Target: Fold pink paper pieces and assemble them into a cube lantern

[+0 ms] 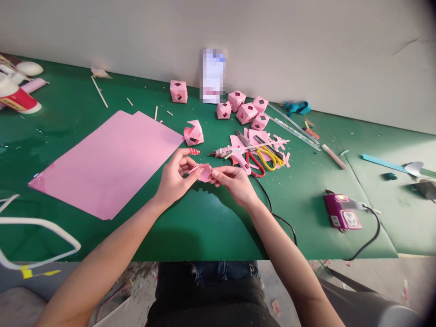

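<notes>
Open worktop (pixel 204 227) stretches from its near edge to the left fingers (pixel 192 178) and right fingers (pixel 220 176), pinching a small pink paper piece (pixel 205 173), seemingly folded.

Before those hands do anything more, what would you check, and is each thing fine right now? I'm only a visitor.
1. Pink piece held: ok, the left hand and right hand both have fingers on it.
2. Glue gun nearby: ok, it lies just beyond the hands.
3. Glue gun hot: cannot tell, heat doesn't show.
4. Red scissors out of the fingers: ok, they lie on the table beyond the right hand.
5. Nearest cube closed: not ok, its top gapes.
6. Cable powered: cannot tell, its far end is out of sight.
</notes>
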`<state>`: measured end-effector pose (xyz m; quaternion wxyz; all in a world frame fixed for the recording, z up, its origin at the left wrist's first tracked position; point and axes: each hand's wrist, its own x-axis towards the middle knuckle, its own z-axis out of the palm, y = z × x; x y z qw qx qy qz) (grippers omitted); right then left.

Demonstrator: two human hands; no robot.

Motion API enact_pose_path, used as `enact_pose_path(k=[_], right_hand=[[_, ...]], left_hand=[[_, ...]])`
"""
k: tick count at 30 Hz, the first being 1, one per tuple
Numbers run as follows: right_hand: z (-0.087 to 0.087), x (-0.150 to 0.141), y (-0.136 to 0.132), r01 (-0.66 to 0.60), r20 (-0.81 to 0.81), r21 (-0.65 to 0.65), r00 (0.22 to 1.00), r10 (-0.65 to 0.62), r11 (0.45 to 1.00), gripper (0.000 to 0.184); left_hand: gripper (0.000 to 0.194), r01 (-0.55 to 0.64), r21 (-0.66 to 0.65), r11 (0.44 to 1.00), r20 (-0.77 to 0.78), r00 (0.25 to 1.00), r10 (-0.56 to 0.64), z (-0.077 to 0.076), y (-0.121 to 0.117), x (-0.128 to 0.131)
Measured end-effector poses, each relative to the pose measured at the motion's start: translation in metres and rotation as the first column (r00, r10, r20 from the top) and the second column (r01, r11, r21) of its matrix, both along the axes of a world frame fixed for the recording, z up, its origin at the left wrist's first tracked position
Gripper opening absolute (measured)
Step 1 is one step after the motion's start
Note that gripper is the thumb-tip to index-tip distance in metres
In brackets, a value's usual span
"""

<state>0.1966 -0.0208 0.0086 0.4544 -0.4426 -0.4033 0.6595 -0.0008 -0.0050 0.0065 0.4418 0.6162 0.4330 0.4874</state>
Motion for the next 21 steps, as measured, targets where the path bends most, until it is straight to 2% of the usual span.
enact_pose_path(k=[4, 9, 12, 15, 21], right_hand=[[-0.001, 0.0, 0.0, 0.0, 0.04, 0.003, 0.999, -0.001, 1.0, 0.04], [-0.004, -0.002, -0.001, 0.009, 0.166, 0.088, 0.986, -0.024, 0.996, 0.046], [-0.006, -0.006, -0.004, 0.042, 0.258, 0.145, 0.963, -0.079, 0.989, 0.048], [-0.007, -0.009, -0.008, 0.082, 0.345, 0.221, 0.925, -0.156, 0.972, 0.045], [-0.002, -0.009, -0.009, 0.132, 0.389, 0.287, 0.889, -0.242, 0.949, 0.037]], left_hand=[[0.044, 0.014, -0.01, 1.0, -0.032, 0.999, -0.014, -0.001, -0.002, 0.001], [0.043, 0.001, 0.006, 1.0, -0.065, 0.998, 0.0, -0.004, -0.004, 0.002], [0.043, -0.004, 0.005, 1.0, -0.078, 0.997, 0.005, -0.005, -0.004, 0.003], [0.052, -0.012, -0.02, 1.0, -0.066, 0.998, 0.01, -0.003, -0.007, 0.004], [0.064, 0.048, -0.035, 0.998, -0.051, 0.997, -0.05, 0.001, -0.011, 0.004]])
